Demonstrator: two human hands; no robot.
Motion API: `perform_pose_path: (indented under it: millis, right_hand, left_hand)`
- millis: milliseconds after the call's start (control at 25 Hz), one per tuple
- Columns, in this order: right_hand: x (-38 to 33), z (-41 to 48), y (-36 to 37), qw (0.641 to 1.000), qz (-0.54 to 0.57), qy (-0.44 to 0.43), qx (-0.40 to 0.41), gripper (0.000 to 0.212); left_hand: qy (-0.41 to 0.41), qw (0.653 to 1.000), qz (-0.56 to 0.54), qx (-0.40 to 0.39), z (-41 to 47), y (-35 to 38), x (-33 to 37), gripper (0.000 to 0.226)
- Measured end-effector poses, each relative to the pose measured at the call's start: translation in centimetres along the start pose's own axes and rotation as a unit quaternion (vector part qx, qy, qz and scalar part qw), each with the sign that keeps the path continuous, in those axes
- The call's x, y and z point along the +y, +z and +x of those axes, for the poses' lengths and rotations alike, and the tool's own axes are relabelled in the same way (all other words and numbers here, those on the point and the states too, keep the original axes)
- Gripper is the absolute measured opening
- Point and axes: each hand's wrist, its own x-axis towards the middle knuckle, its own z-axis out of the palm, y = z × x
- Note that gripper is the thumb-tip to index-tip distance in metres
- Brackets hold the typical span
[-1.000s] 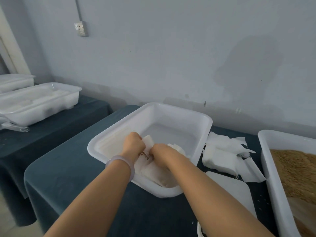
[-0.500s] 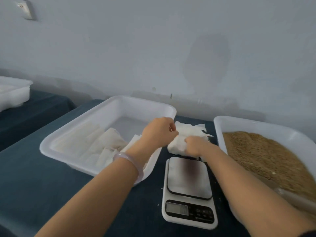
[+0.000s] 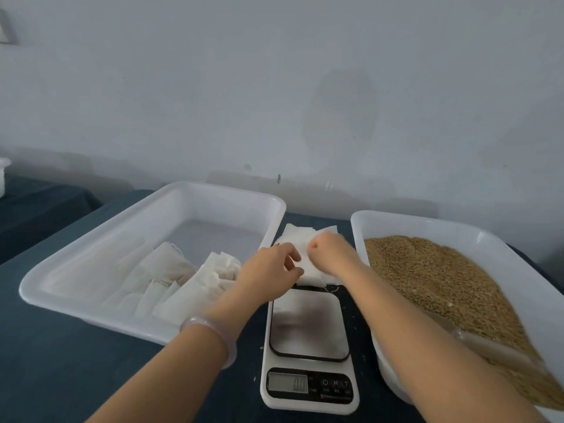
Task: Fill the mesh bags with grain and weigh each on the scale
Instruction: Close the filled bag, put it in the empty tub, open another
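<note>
Both hands have left the white tray [image 3: 219, 206] at left and now meet mid-frame on the stack of mesh bags [image 3: 316, 276], just behind the scale [image 3: 308, 340]. I note left hand [image 3: 268, 267] fingers pinching the top bag, right hand [image 3: 331, 254] fingers curled on it; grain [image 3: 427, 285] fills the right-side tray [image 3: 427, 223]

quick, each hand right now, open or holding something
Left hand: pinching the stack of empty mesh bags behind the scale.
Right hand: fingers curled on that same stack.

Single head-worn view, close, looking forward and down over table [image 3: 61, 361], facing wall [image 3: 274, 87]
</note>
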Motion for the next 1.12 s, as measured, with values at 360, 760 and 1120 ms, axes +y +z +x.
perform_pose_path:
  millis: [360,760,1120]
  right_hand:
    - [2.5,-6.7,-3.6,0.722,0.666,0.155,-0.099,0.007]
    - [2.2,-10.3,-3.5,0.923,0.22,-0.289,0.129,0.024]
    - [2.2,-9.9,-3.1,0.929,0.148,-0.278,0.193,0.01]
  left_hand:
    - [0.308,0.949,-0.062,0.023,-0.8,0.6,0.4,0.052]
    - [0.083,0.969,-0.23,-0.046,-1.0,0.3,0.0,0.017]
    - [0.071,0.972,-0.211,-0.07,-0.8,0.5,0.1,0.042]
